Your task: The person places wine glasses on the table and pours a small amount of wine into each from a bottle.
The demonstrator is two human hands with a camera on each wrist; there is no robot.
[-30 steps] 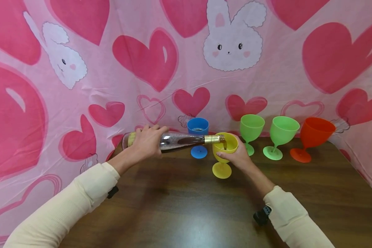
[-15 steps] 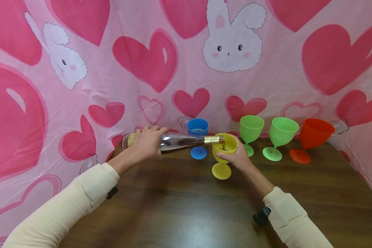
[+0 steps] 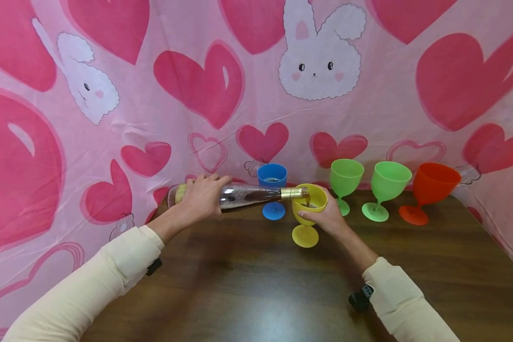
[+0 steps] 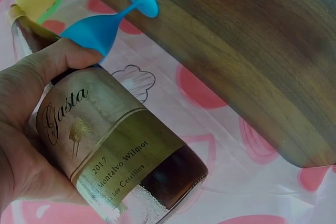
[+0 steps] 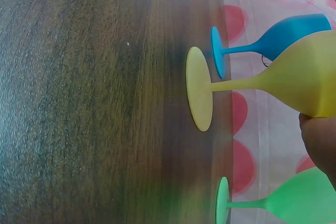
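Note:
My left hand (image 3: 204,195) grips a wine bottle (image 3: 249,197) round its body, tipped almost level with its neck to the right. In the left wrist view the bottle's label (image 4: 105,140) faces the camera. The gold neck lies over the rim of a yellow goblet (image 3: 304,217), and dark liquid runs from the mouth into it. Fingers of my right hand (image 3: 326,213) curl round the goblet's bowl. Its foot (image 5: 199,88) is close to the tabletop in the right wrist view. Behind the bottle stands a blue goblet (image 3: 273,174) with dark liquid inside.
To the right along the back stand a light green goblet (image 3: 346,176), a second green goblet (image 3: 391,180) and a red goblet (image 3: 436,183). They are on a dark wooden table (image 3: 256,285). A pink heart-patterned cloth (image 3: 256,85) hangs right behind the table's back edge.
Liquid has risen in the yellow goblet, and the stream from the bottle shows more plainly. Both hands, the bottle and the goblets hold nearly the same places.

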